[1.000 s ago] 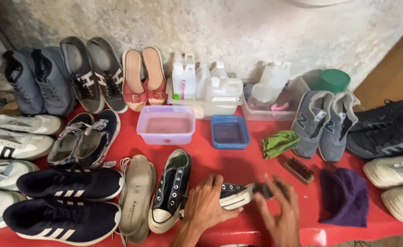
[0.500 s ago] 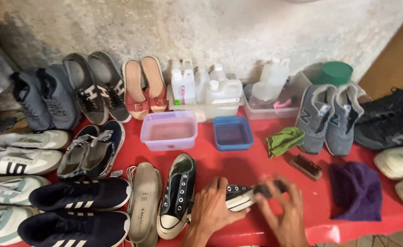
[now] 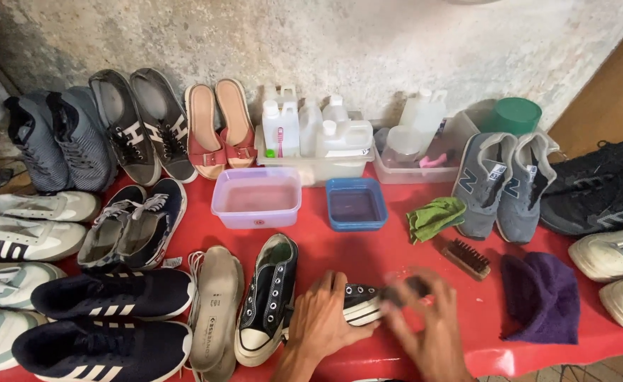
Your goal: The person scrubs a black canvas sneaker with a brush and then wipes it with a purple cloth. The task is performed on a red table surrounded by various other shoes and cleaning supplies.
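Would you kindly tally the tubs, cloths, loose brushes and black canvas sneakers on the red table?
Tubs: 2 (lilac, blue)
Cloths: 2 (green, purple)
Loose brushes: 1
Black canvas sneakers: 2 (one standing, one in the left hand)
Total: 7

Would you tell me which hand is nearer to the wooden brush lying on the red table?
Right. The right hand is just below and left of the wooden brush; the left hand grips the black sneaker farther left.
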